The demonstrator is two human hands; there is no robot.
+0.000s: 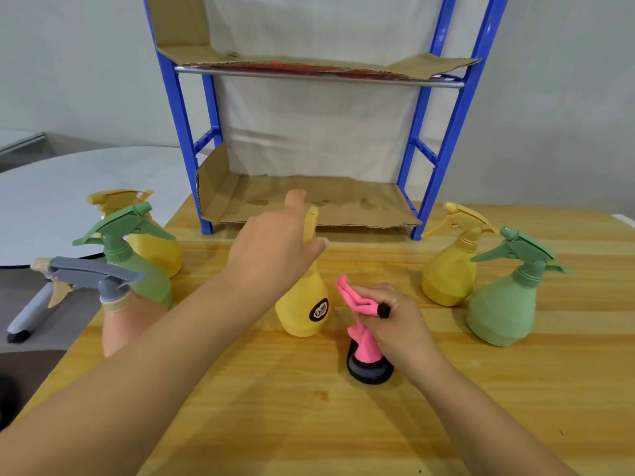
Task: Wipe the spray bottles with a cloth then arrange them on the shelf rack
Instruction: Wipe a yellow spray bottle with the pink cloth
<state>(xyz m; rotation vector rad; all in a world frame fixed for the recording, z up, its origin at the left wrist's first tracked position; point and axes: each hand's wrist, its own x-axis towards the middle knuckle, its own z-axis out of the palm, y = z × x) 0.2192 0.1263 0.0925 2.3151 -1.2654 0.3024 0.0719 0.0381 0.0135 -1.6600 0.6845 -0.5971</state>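
Note:
A yellow spray bottle (304, 309) with a dark round label stands upright at the middle of the wooden table (309, 407). My left hand (275, 245) grips its spray head from above, hiding the trigger. To the right of the bottle, my right hand (395, 317) holds a bunched pink cloth (357, 304) whose lower end hangs down to a black part (369, 369) lying on the table. The blue shelf rack (443, 146) stands behind, its two shelves lined with brown cardboard (343, 201) and bare of bottles.
At the left stand a yellow bottle (154, 249), a green bottle (137, 266) and a pink bottle with a grey head (117, 324). On the right are a yellow bottle (450, 273) and a green bottle (505, 304). A round grey table (51, 207) lies left, and a brush (24, 317).

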